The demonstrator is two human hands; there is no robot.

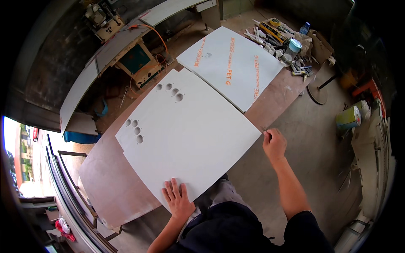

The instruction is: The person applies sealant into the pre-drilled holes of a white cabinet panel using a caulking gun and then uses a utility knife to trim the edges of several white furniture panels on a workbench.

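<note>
A large white panel [190,130] lies on the brownish worktable in front of me, its near edge close to my body. Round holes run in two groups along its far left side, and small notches break its outline there. My left hand [179,202] rests flat on the panel near the closest corner, fingers spread. At the panel's right corner, my right hand [275,144] is closed in a pinch. Something small and dark shows at its fingertips, too small to make out.
Behind the panel lies a second white board [230,67] with orange print. Tubes, markers and a blue-lidded jar [291,52] crowd the table's far right end. A machine [103,21] and curved bench stand at the far left; a tin can [349,117] is at right.
</note>
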